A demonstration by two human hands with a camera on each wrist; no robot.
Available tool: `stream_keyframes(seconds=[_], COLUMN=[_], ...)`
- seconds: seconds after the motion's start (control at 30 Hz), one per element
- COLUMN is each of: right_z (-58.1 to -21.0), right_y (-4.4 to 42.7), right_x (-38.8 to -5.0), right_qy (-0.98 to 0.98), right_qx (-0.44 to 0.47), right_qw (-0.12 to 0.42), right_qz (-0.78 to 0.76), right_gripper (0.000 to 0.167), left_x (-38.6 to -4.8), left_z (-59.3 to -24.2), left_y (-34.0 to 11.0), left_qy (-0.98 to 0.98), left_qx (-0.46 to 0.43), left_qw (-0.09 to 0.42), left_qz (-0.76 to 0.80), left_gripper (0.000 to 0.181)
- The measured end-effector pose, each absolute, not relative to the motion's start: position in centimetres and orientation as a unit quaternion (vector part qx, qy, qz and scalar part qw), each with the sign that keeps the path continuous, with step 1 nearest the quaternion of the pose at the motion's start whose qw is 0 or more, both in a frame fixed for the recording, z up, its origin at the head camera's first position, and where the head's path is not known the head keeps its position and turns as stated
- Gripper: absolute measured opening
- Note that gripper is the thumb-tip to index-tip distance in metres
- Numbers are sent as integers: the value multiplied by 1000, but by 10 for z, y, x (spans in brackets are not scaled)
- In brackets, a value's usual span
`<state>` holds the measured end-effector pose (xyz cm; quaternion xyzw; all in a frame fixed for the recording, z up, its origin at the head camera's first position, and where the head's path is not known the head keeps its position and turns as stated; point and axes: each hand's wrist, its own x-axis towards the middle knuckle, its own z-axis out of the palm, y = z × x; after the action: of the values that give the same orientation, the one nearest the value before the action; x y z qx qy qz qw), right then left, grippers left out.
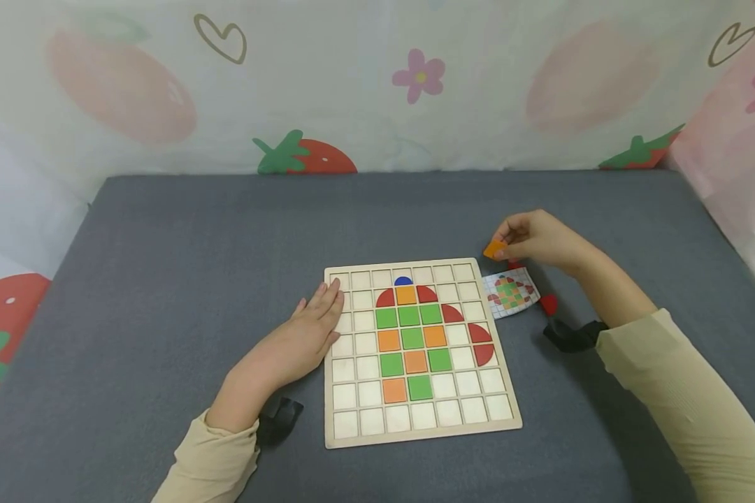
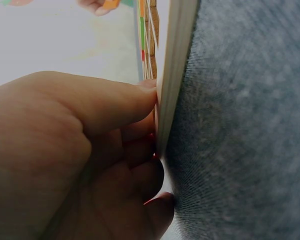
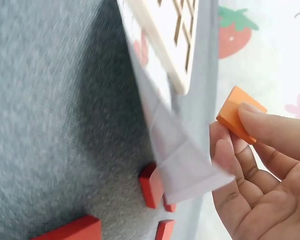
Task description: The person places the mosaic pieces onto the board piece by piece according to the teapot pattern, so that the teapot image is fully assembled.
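Note:
A wooden grid board (image 1: 372, 422) lies on the grey table. Green and orange squares, several red quarter-round pieces and a blue half-round piece (image 1: 403, 281) sit in its cells. My left hand (image 1: 305, 339) rests at the board's left edge with its fingers straight; in the left wrist view its thumb (image 2: 125, 102) touches the board's side. Beyond the board's upper right corner, my right hand (image 1: 544, 241) pinches an orange square tile (image 3: 235, 114) between thumb and fingers, held above the table. Below that hand a paper pattern card (image 1: 509, 292) lies against the board's right edge.
Loose red pieces lie around the card, one (image 1: 548, 304) at its right and others (image 3: 151, 185) in the right wrist view. Black straps (image 1: 572, 337) show by both wrists. A printed curtain (image 1: 377, 98) hangs behind the table (image 1: 182, 279).

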<state>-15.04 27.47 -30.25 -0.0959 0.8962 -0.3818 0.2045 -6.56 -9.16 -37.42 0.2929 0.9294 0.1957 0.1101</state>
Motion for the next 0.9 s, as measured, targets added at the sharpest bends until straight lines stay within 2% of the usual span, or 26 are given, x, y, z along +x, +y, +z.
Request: stream_keyframes(seconds=[0.4,0.9], right_z=[-293,-289], right_y=[261,247], right_x=[-135,-101], right_qy=[883,877], right_qx=[-123,-161], right_qw=[211,214], right_qz=[-400,-398], right_gripper=[20,13], left_x=[-67,-66], left_z=[-372,-372], left_y=[-93,-88], left_qy=[929,930], left_qx=[293,295], left_qw=[110,110], left_qz=[196,191], left_gripper=[55,55])
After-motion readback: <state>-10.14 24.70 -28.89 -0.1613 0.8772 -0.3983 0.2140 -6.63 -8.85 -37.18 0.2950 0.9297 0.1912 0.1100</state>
